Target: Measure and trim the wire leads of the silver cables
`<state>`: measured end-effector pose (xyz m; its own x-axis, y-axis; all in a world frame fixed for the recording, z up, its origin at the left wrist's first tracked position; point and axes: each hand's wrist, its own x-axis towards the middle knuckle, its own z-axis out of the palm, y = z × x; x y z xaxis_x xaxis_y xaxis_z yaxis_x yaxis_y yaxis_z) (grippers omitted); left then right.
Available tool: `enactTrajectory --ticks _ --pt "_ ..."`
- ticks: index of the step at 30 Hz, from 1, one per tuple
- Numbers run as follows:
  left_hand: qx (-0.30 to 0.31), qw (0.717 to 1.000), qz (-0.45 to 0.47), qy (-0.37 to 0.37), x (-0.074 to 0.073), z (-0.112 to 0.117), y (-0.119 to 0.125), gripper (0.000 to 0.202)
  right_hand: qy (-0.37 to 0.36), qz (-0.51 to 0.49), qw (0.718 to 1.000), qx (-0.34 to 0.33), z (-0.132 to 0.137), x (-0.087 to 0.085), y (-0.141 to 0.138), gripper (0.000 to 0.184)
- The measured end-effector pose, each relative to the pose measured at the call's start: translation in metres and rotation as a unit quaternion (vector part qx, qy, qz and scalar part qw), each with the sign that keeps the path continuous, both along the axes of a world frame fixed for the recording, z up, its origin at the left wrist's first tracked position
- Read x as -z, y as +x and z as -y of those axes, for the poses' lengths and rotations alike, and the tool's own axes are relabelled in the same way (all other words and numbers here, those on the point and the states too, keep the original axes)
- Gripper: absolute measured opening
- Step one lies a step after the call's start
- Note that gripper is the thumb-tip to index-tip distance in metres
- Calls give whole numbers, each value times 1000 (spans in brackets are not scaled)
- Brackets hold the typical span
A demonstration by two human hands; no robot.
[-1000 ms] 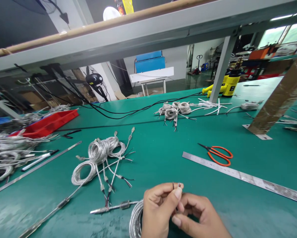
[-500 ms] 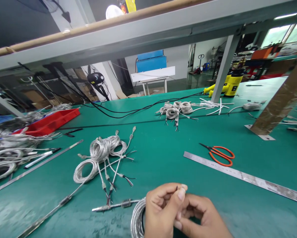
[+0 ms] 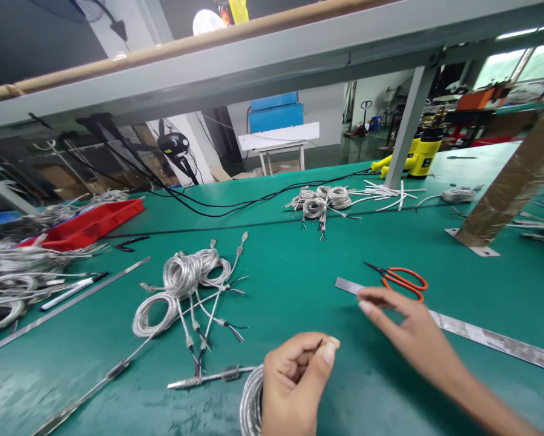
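While the left hand (image 3: 294, 381) pinches a thin dark wire (image 3: 319, 344) between thumb and forefinger, its other fingers curled in, the right hand (image 3: 405, 327) is apart from it, thumb and forefinger slightly parted with nothing visible between them. Of the 2 hands, the right is nearer the orange-handled scissors (image 3: 401, 281), which lie just beyond its fingers and partly hidden by them; whether it touches them I cannot tell. Their long axis runs slantwise, blades to the left and away, handles to the right. Nearer the person than the scissors, and roughly parallel to them, lies a steel ruler (image 3: 480, 335), its middle covered by the right hand. The pinched wire is nearer the person than the scissors and to their left, with a coiled cable (image 3: 252, 402) beside the left hand.

Well left of the scissors, on the green surface (image 3: 290, 266), sits a cluster of clear cables (image 3: 181, 275), and farther left a red tray (image 3: 94, 224). Beyond the scissors are more coils (image 3: 314, 208), white strips (image 3: 380, 189) and, across the room, a black fan (image 3: 174, 145).
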<state>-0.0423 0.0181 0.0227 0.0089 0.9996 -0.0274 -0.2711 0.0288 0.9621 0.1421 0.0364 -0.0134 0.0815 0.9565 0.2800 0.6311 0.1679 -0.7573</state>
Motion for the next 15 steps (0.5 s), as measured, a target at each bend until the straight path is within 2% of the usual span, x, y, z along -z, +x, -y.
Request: enactTrajectory --ticks 1,2,4,6,8,15 --pt "2 1000 -3 -2 0 0 0 13 19 93 994 45 -8 5 18 28" --pt "2 1000 -7 -3 -1 1 0 14 43 180 977 102 -16 11 35 30" --pt "3 1000 -14 -1 -1 2 0 13 48 347 926 138 -27 24 66 35" --pt "5 1000 -18 2 -1 3 0 13 35 380 913 146 -32 33 88 38" --pt "7 1000 -22 7 -1 3 1 14 18 387 912 133 -34 37 99 36" --pt "28 998 -41 30 2 2 -1 17 -15 385 918 95 -34 32 96 31"
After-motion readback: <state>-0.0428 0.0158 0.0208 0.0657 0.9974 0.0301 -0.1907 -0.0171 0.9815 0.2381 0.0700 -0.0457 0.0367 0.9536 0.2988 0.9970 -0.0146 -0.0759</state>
